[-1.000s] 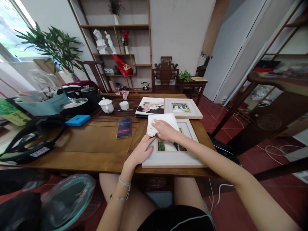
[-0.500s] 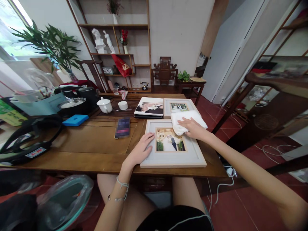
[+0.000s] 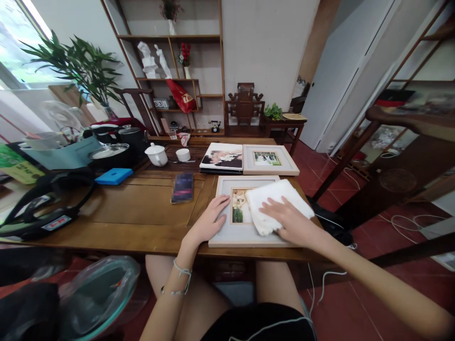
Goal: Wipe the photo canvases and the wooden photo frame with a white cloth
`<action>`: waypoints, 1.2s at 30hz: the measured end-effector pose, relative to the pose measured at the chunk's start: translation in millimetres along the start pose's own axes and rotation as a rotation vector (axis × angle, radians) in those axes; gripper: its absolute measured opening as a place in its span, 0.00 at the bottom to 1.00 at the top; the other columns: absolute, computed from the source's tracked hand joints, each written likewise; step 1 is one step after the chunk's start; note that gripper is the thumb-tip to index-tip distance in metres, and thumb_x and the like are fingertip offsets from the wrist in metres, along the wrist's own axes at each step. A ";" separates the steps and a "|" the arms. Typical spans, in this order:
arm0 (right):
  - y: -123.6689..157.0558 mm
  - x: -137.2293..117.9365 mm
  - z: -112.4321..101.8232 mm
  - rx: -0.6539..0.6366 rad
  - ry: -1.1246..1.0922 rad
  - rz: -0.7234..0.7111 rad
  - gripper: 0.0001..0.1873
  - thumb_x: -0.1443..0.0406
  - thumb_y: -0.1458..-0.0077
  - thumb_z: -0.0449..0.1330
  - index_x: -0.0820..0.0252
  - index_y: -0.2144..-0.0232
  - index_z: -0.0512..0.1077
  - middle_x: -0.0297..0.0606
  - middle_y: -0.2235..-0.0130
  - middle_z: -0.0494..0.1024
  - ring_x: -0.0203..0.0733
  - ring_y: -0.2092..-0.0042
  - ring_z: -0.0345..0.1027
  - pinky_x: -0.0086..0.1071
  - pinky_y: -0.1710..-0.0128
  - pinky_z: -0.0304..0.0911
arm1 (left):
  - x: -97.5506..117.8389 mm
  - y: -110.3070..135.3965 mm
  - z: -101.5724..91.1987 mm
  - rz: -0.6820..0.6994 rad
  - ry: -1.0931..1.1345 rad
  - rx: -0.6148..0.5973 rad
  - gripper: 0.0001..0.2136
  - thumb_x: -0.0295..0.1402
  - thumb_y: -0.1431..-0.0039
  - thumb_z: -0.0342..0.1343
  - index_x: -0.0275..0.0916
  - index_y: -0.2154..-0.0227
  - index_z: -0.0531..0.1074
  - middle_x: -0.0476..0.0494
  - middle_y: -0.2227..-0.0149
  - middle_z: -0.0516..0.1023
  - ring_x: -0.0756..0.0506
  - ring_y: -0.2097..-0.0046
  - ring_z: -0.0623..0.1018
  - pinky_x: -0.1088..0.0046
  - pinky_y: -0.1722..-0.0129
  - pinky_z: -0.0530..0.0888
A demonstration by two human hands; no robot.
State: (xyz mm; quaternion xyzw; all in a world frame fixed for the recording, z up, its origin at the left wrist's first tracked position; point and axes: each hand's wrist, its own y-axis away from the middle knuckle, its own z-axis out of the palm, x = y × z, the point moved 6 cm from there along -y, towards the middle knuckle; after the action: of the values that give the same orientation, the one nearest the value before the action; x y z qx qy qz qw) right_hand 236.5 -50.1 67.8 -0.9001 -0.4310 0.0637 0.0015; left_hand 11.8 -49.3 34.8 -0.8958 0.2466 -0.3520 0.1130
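A large light-framed photo (image 3: 227,234) lies flat near the front edge of the wooden table (image 3: 142,213). My left hand (image 3: 208,221) lies flat with fingers spread on the frame's left border, holding it down. My right hand (image 3: 289,220) presses with stretched fingers on a folded white cloth (image 3: 273,199) that covers the right half of the frame's glass. Only the left part of the picture shows beside the cloth.
Behind the frame lie a smaller framed photo (image 3: 270,159) and a photo album (image 3: 222,157). A phone (image 3: 183,187) lies to the left, with a blue box (image 3: 113,176), teapot (image 3: 156,155), cup (image 3: 183,155) and black headset (image 3: 42,208) further left. Cables trail on the red floor.
My right hand has slid the white cloth from the frame's upper left, past its upper right corner, down onto its right half. My left hand has stayed on the frame's left border.
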 end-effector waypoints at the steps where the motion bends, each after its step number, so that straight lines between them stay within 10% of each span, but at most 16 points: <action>1: 8.2 -14.5 0.5 -0.024 -0.024 -0.020 0.43 0.77 0.62 0.52 0.54 0.40 0.62 0.41 0.37 0.63 0.51 0.34 0.48 0.56 0.37 0.42 | 0.5 0.0 -0.5 0.004 0.005 0.003 0.23 0.28 0.39 0.46 0.38 0.40 0.62 0.37 0.37 0.60 0.38 0.35 0.58 0.50 0.35 0.54; 7: 19.2 -44.7 -1.2 -0.032 -0.063 -0.019 0.43 0.77 0.62 0.53 0.60 0.39 0.61 0.44 0.37 0.62 0.52 0.34 0.45 0.53 0.36 0.39 | 2.3 -0.2 -1.4 0.011 0.015 -0.010 0.23 0.29 0.39 0.48 0.38 0.40 0.62 0.37 0.37 0.60 0.38 0.35 0.57 0.50 0.34 0.53; 19: -66.4 69.3 -15.3 0.201 0.235 0.271 0.34 0.75 0.53 0.52 0.67 0.41 0.60 0.51 0.39 0.64 0.56 0.36 0.49 0.49 0.38 0.44 | -3.6 1.5 0.8 -0.023 -0.013 -0.041 0.22 0.29 0.37 0.46 0.37 0.40 0.61 0.36 0.36 0.59 0.39 0.34 0.55 0.50 0.34 0.53; 30: 1.8 -30.2 -18.5 -0.035 0.219 0.096 0.21 0.72 0.57 0.54 0.62 0.57 0.68 0.45 0.61 0.76 0.46 0.66 0.69 0.36 0.67 0.59 | 0.3 0.7 -0.7 0.006 0.009 -0.013 0.22 0.28 0.38 0.47 0.38 0.41 0.63 0.37 0.37 0.60 0.39 0.34 0.57 0.51 0.34 0.54; 36: 18.1 -73.4 -27.3 -0.105 0.146 0.052 0.25 0.73 0.60 0.53 0.63 0.55 0.69 0.47 0.57 0.77 0.51 0.58 0.71 0.39 0.62 0.63 | 0.2 0.5 -0.3 0.008 -0.003 -0.009 0.22 0.28 0.38 0.47 0.38 0.41 0.63 0.37 0.36 0.60 0.39 0.34 0.57 0.50 0.35 0.54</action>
State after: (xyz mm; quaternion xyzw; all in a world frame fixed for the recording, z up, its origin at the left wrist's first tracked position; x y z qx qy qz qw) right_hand 208.2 -117.0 102.2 -0.9121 -0.4088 -0.0249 -0.0160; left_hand 11.5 -49.8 34.9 -0.8959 0.2517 -0.3489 0.1108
